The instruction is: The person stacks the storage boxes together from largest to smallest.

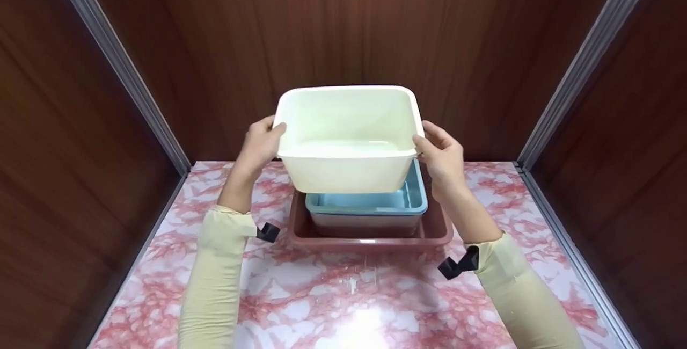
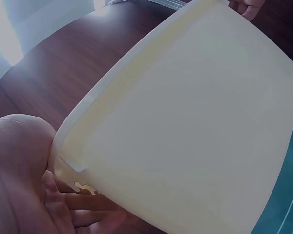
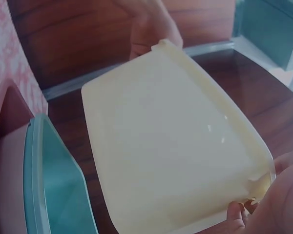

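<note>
A cream-white plastic bin (image 1: 343, 174) is held up by both hands, its open top tilted toward the head camera. My left hand (image 1: 261, 142) grips the rim at the left end, thumb over the edge and fingers beneath, as the left wrist view shows (image 2: 24, 180). At the opposite end my right hand (image 1: 443, 158) pinches the rim with thumb inside and fingers outside. Below the bin, a light-blue bin (image 1: 370, 211) sits nested in a pinkish-grey bin (image 1: 365, 225). Those stand inside a larger reddish-brown tub (image 1: 370, 241). The white bin hides their back part.
The tub rests on a pink-and-white marbled tabletop (image 1: 290, 290). Dark wood-grain panels (image 1: 343, 27) close off the back and both sides, with metal strips (image 1: 579, 64) along the corners. Black wrist cameras (image 1: 459, 264) sit on the sleeves.
</note>
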{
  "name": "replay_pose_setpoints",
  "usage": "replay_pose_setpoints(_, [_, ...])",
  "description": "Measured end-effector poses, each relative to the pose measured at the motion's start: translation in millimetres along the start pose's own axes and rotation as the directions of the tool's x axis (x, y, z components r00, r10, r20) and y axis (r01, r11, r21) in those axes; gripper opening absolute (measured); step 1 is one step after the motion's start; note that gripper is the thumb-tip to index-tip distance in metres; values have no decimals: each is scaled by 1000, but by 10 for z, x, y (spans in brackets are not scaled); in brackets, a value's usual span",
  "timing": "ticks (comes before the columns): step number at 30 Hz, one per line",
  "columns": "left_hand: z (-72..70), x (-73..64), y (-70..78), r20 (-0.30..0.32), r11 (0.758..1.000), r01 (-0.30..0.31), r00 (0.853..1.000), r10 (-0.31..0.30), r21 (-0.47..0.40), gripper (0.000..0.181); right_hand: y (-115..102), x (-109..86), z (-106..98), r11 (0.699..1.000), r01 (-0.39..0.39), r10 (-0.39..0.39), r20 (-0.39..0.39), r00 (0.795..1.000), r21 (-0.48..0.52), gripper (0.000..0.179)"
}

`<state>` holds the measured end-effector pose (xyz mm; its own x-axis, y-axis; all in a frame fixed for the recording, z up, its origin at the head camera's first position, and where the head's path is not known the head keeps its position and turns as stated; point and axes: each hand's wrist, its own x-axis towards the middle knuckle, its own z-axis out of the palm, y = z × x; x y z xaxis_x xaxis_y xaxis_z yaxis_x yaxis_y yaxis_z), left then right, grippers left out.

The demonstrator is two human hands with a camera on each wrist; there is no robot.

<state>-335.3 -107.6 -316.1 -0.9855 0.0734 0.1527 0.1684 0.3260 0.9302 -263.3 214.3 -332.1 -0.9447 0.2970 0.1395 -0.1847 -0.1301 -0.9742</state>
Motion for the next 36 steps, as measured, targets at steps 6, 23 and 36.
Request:
replay_pose_setpoints(6, [127,60,-47,12,1000,6,1000,-6,9,42,59,62,-61,1000,-17,17,-58,998,0,45])
replay_pose_setpoints(23, [319,174,-278,87,999,45,995,-47,24,48,328,167,-176,994,-72,80,-110,991,77,47])
replay_pose_setpoints(36, [438,256,-535,101,994,57,993,-67,92,44,520,210,-230,993,-103,95,-128,987,-55,47])
